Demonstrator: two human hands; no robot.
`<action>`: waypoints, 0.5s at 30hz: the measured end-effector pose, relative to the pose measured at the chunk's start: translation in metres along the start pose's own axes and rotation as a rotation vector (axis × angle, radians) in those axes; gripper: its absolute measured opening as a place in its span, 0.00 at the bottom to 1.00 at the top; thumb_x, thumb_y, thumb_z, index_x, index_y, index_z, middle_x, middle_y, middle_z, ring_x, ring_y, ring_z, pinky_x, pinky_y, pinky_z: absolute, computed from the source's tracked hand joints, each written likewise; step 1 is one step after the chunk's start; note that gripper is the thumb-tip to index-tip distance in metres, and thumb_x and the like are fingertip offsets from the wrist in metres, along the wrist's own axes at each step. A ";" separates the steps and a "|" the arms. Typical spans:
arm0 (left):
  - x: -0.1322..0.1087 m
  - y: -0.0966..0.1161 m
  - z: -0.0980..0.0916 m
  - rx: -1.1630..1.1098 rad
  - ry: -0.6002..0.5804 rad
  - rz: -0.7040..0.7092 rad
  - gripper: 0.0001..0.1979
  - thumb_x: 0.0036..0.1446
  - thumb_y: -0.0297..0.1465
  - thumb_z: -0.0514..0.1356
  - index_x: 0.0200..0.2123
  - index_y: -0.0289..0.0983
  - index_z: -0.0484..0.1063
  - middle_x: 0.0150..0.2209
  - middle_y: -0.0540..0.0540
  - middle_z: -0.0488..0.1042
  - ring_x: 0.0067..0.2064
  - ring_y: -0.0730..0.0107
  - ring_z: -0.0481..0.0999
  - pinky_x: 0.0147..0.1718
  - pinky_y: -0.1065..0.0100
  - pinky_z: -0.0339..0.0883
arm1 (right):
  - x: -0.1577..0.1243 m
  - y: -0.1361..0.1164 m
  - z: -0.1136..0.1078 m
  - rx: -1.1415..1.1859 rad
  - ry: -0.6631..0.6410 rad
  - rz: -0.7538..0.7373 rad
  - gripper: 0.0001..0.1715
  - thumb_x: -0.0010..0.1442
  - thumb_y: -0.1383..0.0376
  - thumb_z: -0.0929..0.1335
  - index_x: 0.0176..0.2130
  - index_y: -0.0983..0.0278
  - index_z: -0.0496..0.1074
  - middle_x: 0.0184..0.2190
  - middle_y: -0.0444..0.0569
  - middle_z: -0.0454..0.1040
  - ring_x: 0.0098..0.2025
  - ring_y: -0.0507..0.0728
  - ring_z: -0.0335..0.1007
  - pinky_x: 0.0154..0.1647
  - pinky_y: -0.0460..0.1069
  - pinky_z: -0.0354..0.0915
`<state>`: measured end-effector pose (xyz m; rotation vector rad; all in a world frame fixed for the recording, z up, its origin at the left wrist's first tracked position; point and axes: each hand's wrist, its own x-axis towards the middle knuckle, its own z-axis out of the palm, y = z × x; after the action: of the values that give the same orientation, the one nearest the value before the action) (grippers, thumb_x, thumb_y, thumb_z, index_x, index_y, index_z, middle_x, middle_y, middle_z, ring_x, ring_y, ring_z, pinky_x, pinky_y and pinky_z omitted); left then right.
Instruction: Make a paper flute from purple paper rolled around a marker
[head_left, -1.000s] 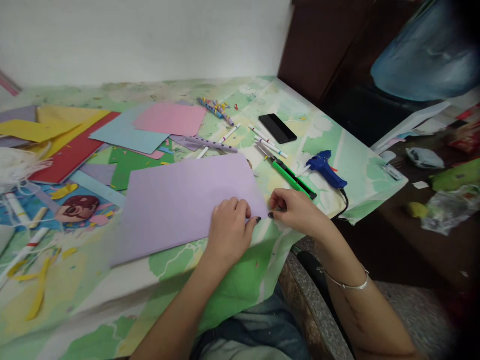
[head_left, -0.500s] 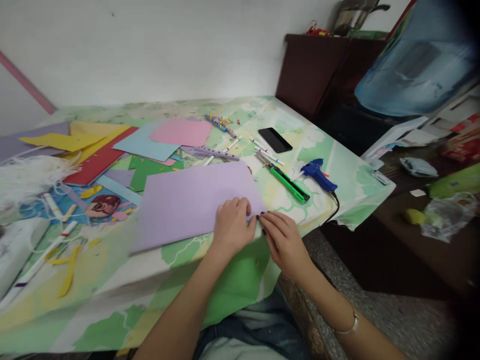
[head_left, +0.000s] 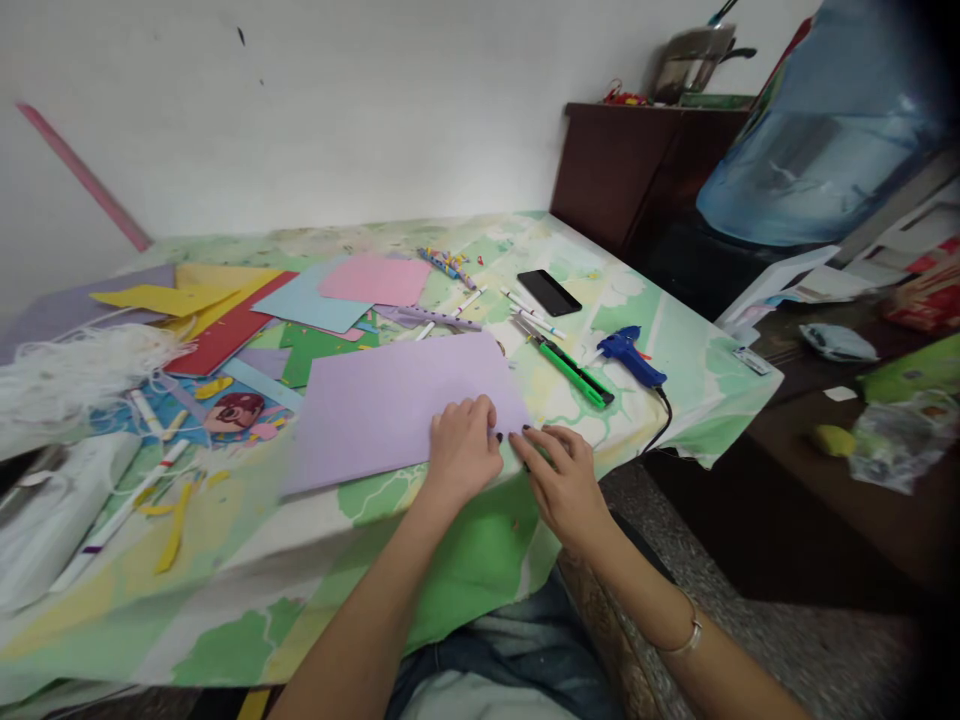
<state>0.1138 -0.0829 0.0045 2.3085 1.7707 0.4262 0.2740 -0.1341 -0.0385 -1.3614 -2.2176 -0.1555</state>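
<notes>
A lilac sheet of paper [head_left: 390, 405] lies flat on the table. My left hand [head_left: 459, 450] rests on its near right corner with the fingers curled down, pinching the paper's edge. My right hand [head_left: 559, 475] lies just right of that corner, fingers stretched out flat and fingertips touching the paper's edge. A bracelet is on my right wrist.
The table wears a green map-print cloth [head_left: 675, 340]. On it: a green box cutter [head_left: 574, 368], a blue glue gun [head_left: 634, 355] with its cord, a black phone [head_left: 549, 292], pens [head_left: 529, 305], coloured paper sheets [head_left: 315, 300], white string [head_left: 75, 365]. A dark cabinet [head_left: 622, 165] and a water jug [head_left: 817, 140] stand right.
My right hand has moved left from the table beside the corner to the paper's edge and its fingers have flattened. The view has tilted up and pulled back.
</notes>
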 end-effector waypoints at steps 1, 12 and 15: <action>-0.001 -0.003 -0.003 0.006 -0.015 -0.010 0.06 0.51 0.25 0.54 0.34 0.39 0.62 0.36 0.46 0.70 0.41 0.58 0.67 0.35 0.60 0.56 | 0.000 0.001 0.000 0.001 0.003 -0.004 0.23 0.61 0.69 0.61 0.56 0.63 0.65 0.52 0.54 0.68 0.53 0.64 0.54 0.51 0.61 0.57; -0.034 -0.060 -0.027 0.099 -0.046 -0.111 0.04 0.56 0.30 0.52 0.35 0.39 0.65 0.38 0.45 0.69 0.41 0.59 0.65 0.37 0.61 0.55 | 0.008 -0.021 0.003 -0.029 0.076 -0.010 0.20 0.62 0.70 0.59 0.52 0.68 0.67 0.51 0.59 0.69 0.58 0.63 0.57 0.58 0.64 0.48; -0.039 -0.068 -0.026 0.100 -0.019 -0.068 0.04 0.57 0.32 0.53 0.35 0.39 0.65 0.37 0.45 0.69 0.40 0.60 0.66 0.38 0.62 0.56 | 0.010 -0.040 0.005 -0.034 -0.008 0.021 0.23 0.64 0.67 0.58 0.57 0.68 0.62 0.53 0.59 0.67 0.59 0.62 0.57 0.60 0.65 0.42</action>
<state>0.0336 -0.1029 0.0028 2.3013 1.8961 0.3093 0.2344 -0.1437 -0.0311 -1.4047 -2.2163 -0.1813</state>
